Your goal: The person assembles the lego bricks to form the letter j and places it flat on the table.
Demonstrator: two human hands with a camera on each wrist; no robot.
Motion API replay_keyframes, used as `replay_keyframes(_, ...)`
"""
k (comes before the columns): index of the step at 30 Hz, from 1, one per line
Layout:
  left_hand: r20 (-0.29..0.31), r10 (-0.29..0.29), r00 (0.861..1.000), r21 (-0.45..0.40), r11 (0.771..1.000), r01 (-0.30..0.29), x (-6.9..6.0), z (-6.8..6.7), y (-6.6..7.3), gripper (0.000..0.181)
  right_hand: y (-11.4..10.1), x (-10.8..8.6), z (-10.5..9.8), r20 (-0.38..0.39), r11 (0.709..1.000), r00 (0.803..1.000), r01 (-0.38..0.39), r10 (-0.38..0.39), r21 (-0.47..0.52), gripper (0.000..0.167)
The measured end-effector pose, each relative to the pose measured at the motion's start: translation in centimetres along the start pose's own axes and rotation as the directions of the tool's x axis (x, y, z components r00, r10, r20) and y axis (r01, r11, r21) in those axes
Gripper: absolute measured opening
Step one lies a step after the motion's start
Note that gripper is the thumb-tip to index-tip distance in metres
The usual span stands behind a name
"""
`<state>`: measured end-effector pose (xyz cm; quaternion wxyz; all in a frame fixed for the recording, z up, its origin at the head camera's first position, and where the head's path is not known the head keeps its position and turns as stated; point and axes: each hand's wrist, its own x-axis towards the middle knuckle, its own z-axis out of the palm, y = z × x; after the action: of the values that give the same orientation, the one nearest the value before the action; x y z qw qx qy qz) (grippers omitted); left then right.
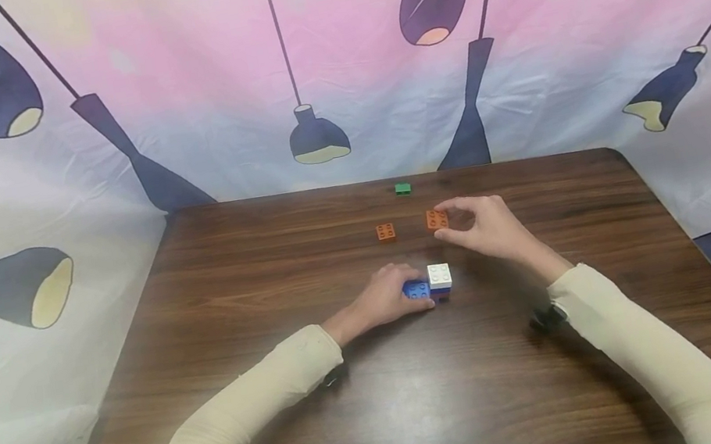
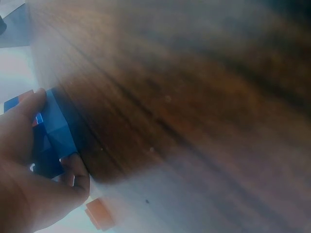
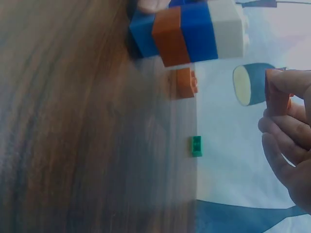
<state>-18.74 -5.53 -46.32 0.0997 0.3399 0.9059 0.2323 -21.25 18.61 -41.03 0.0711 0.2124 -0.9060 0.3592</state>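
Note:
My left hand [image 1: 384, 296] grips the blue part of a toy brick stack at the middle of the table, thumb on the near side and fingers on the far side. The stack shows a white brick [image 1: 439, 275] on top, then a dark blue brick [image 3: 198, 31], an orange brick [image 3: 170, 36] and a lighter blue brick [image 3: 144, 35] at the bottom. Another blue brick [image 1: 417, 289] sits lower, beside the white one. Farther back and to the right, my right hand [image 1: 490, 226] pinches a separate orange brick [image 3: 277, 94] between thumb and fingers, held above the table.
Behind the stack lies a loose orange brick [image 1: 386, 232], studs up. A small green brick [image 1: 403, 188] lies near the far edge of the wooden table [image 1: 253, 288]. A printed cloth [image 1: 223, 118] with lamp pictures hangs behind and around the table.

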Motion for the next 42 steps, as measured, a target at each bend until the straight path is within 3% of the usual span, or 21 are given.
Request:
replay_keyframes(11,0.004,-0.008,1.000,-0.002,1.000,0.008,-0.2,0.0,0.0,0.054,-1.6,-2.5,0.3,0.017,0.996,0.996,0.090,-0.090,0.000,0.044)
replay_keyframes(22,0.009,-0.012,1.000,-0.014,1.000,0.013,-0.1,0.0,0.0,0.055,-1.9,-4.1,0.8,0.005,0.993,0.993,0.116,-0.116,0.003,0.041)
replay_keyframes(42,0.005,-0.008,1.000,-0.010,1.000,0.008,-0.1,0.0,0.0,0.055,-1.8,-5.1,1.5,0.026,0.994,0.993,0.113,-0.113,0.014,0.040)
